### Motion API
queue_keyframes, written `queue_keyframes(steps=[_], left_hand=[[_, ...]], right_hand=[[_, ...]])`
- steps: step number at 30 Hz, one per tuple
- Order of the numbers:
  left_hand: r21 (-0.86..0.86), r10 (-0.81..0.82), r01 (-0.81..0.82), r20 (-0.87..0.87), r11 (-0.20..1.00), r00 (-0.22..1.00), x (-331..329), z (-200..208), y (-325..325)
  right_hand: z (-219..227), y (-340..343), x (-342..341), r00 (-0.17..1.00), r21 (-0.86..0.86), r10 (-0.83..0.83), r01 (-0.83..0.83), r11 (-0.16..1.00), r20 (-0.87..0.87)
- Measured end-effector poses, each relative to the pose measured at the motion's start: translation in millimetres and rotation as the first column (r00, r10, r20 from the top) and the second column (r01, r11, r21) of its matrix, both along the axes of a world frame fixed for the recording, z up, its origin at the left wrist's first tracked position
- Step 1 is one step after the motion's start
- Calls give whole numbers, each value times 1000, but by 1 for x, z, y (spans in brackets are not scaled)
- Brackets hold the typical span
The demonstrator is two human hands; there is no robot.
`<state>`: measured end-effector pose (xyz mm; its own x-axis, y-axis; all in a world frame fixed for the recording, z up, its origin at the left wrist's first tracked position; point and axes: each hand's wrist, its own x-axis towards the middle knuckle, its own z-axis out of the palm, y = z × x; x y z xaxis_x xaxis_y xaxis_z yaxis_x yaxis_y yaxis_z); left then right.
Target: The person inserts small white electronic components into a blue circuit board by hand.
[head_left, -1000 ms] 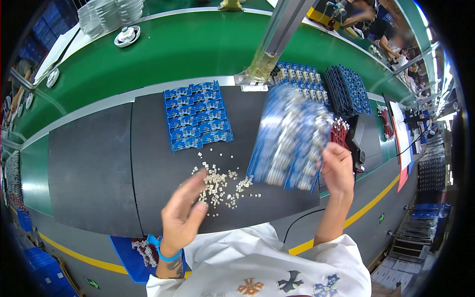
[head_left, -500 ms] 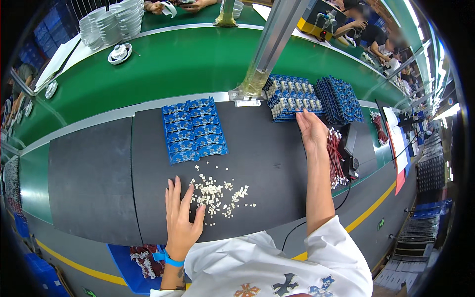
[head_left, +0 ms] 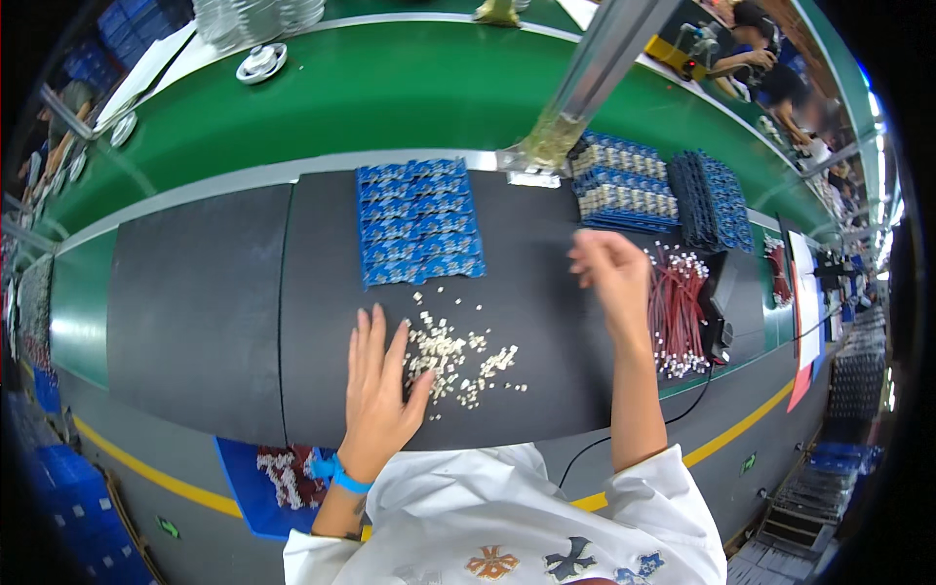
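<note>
My left hand (head_left: 380, 390) lies open on the dark mat, fingers spread, its thumb and fingertips at the left edge of a loose pile of small white connectors (head_left: 441, 353). Beyond that pile is a panel of blue circuit boards (head_left: 419, 224). My right hand (head_left: 616, 278) is over the mat, fingers loosely bent with gaps between them, and no object shows in it. It is in front of a stack of blue circuit boards with white connectors on them (head_left: 624, 185), apart from the stack.
Bundled red wires with white ends (head_left: 678, 312) lie right of my right hand, beside a black device (head_left: 720, 302). More blue boards (head_left: 717, 200) stand at the back right. A metal post (head_left: 595, 83) rises at the mat's far edge, before a green belt (head_left: 390, 107).
My right hand has drawn back from the board stack, and its fingers have bent inward. The left hand stays by the white connectors. The whole view has shifted.
</note>
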<state>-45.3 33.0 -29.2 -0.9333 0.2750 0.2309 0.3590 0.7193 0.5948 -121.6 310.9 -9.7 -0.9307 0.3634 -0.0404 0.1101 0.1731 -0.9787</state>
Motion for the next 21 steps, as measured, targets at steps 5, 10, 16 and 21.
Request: queue_keyframes(steps=[5, 10, 16, 21], left_hand=[[-25, -24, 24, -2, 999, 1000, -6, -5, 12], [8, -72, 72, 19, 997, 997, -5, -3, 24], [138, 46, -29, -126, 990, 991, -1, 4, 24], [637, 150, -127, 18, 760, 988, 0, 25, 22]], right_hand=[[-24, -68, -28, 959, 343, 280, -279, 897, 49], [-31, -75, -32, 956, 306, 291, -286, 908, 31], [-36, -82, -32, 969, 63, 231, -226, 972, -90], [1, -110, -12, 954, -322, 198, -264, 909, -224]])
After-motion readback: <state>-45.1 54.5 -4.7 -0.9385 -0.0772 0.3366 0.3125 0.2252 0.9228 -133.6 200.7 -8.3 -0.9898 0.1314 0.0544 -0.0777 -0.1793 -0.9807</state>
